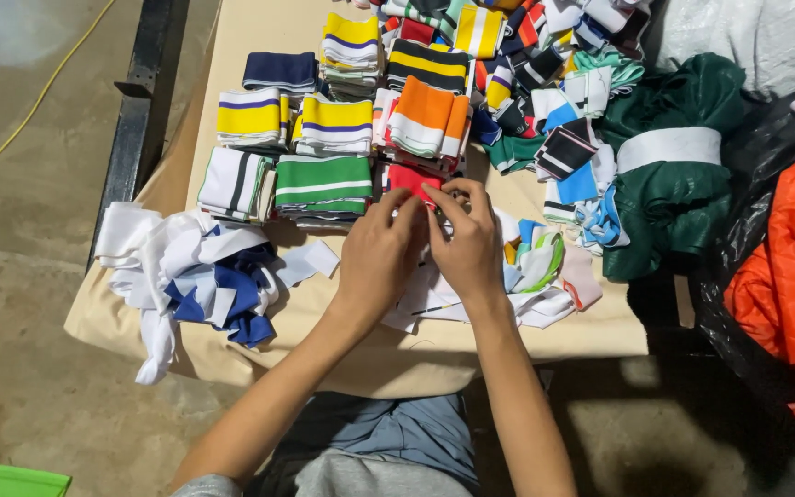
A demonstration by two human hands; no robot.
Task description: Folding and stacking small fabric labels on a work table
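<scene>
My left hand and my right hand are side by side over the front middle of a cloth-covered table. Their fingertips meet at the near edge of a red folded fabric piece, which both pinch. White cloth scraps lie under my wrists. Just behind the red piece sit folded striped knit bands: a green and white stack, an orange and white stack and a yellow and white stack.
A heap of white and blue scraps lies at the front left. A dark green fabric bundle with a white band and loose coloured pieces sit right. Orange cloth in a black bag lies far right. A black metal frame edges the table's left.
</scene>
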